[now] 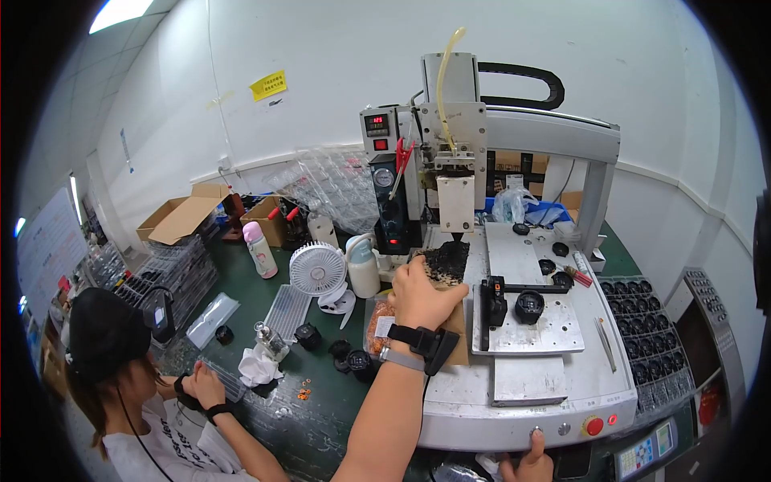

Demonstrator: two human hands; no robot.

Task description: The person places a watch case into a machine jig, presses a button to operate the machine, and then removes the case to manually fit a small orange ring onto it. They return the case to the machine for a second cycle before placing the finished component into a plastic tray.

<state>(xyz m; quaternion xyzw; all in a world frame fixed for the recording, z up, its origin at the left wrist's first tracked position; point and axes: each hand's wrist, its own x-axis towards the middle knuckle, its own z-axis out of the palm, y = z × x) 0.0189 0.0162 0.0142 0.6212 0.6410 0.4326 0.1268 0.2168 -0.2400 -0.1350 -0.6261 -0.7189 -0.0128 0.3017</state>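
My left hand (426, 296) reaches forward to the machine and grips a brown piece of cardboard (456, 341). Its far end is caked with black residue (448, 259) and lies just under the dispensing nozzle (457, 237). At the front panel, my right hand (530, 464) has its thumb raised against a small button; a finger shows apart from it, the rest cut off by the lower edge. Right of my left hand, a metal fixture plate (554, 333) carries a round black part (529, 307) beside a black clamp (493, 301).
Tweezers (605, 344), a red-handled screwdriver (577, 277) and loose black parts lie on the machine bed. A tray of black parts (646, 329) stands right. A red stop button (593, 426) sits on the front panel. Left are a fan (319, 271), bottle (363, 269) and a co-worker (136, 386).
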